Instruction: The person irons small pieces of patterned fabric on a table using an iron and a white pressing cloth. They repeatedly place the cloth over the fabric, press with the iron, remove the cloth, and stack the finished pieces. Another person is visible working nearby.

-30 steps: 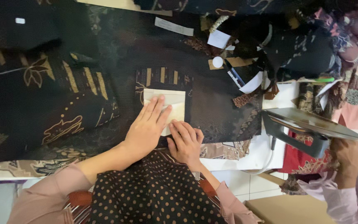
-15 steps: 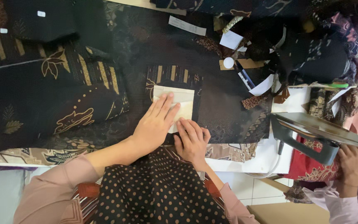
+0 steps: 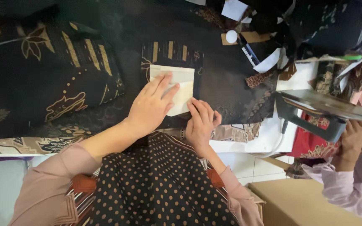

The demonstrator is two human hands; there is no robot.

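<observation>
A white rectangular patch lies on a small dark batik piece with gold stripes, which rests on a larger sheet of dark batik cloth. My left hand lies flat on the patch's left half with its fingers spread. My right hand sits just to the right of it, its bent fingertips pressing the patch's near right corner. Neither hand grips anything. The patch's near edge is hidden under my hands.
To the right, another person's hand holds a grey clothes iron above a white board. Folded black-and-gold batik lies to the left. Cloth scraps, white paper pieces and a white round disc crowd the far right. A cardboard box stands below.
The view has drifted a little. My left hand stays flat on the white patch and my right fingertips stay at its corner. The other person's iron remains raised at the right.
</observation>
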